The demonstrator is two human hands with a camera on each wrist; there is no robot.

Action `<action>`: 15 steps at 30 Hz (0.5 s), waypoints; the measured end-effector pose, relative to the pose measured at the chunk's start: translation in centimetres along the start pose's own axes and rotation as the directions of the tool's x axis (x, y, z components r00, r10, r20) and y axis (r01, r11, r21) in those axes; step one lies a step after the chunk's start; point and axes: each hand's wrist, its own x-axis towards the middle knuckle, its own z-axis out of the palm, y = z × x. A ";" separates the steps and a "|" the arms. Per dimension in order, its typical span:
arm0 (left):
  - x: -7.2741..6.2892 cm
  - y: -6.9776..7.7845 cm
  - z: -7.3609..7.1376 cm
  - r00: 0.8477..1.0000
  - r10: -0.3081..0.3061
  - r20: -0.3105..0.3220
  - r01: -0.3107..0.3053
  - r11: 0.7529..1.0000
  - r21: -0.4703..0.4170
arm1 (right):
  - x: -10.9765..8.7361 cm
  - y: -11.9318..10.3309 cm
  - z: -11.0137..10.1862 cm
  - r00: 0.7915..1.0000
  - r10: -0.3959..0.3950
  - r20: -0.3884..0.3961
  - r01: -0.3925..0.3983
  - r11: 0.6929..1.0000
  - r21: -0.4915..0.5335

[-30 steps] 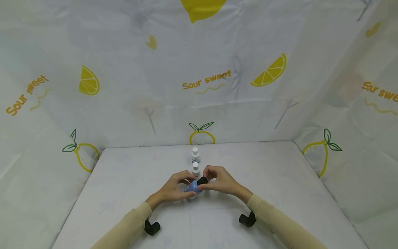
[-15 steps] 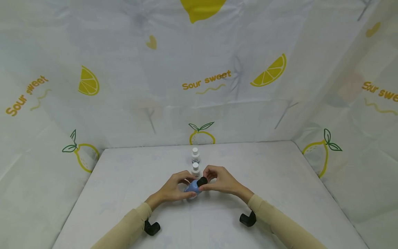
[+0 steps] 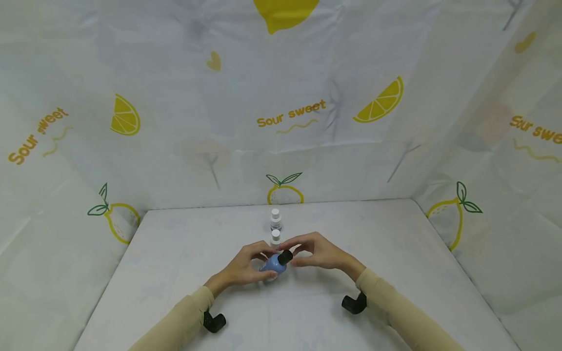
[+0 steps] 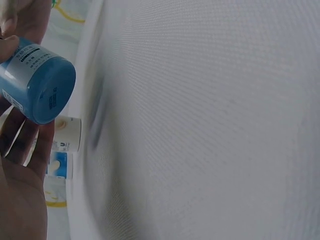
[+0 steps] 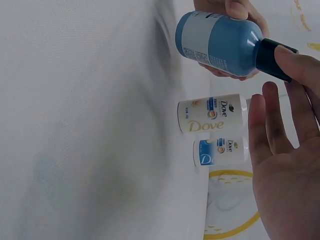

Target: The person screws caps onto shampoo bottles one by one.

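Note:
My left hand (image 3: 246, 265) grips a blue bottle (image 3: 273, 264) with a pale label, tilted so its black cap (image 3: 285, 257) points up and right. The bottle's round base (image 4: 52, 92) shows in the left wrist view, off the table. Around the cap, my right hand (image 3: 318, 251) has its fingers spread loosely. In the right wrist view the right thumb (image 5: 295, 64) overlaps the cap, while the other fingers extend beside it.
Behind the hands stand two white Dove bottles in a line, a nearer one (image 5: 212, 114) and a farther one (image 5: 220, 151). A white cloth (image 3: 193, 243) covers the table, and lemon-printed sheets (image 3: 281, 146) rise at the back and sides.
The right fingers have loosened from the cap and spread, the hand and forearm shifting slightly right. The left hand and the bottle stay nearly still.

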 end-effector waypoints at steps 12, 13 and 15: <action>0.0 0.2 -0.1 1.000 0.000 -0.010 0.000 1.000 0.004 | 0.3 -0.1 0.3 1.000 -0.010 -0.016 0.009 1.000 -0.016; 0.0 0.2 -0.1 1.000 0.001 -0.010 -0.001 1.000 0.002 | 0.3 -0.2 0.3 1.000 -0.006 -0.019 0.005 1.000 -0.016; 0.0 0.2 -0.1 1.000 0.009 -0.011 -0.009 1.000 0.004 | 0.3 -0.2 0.3 1.000 0.005 -0.026 -0.005 1.000 -0.016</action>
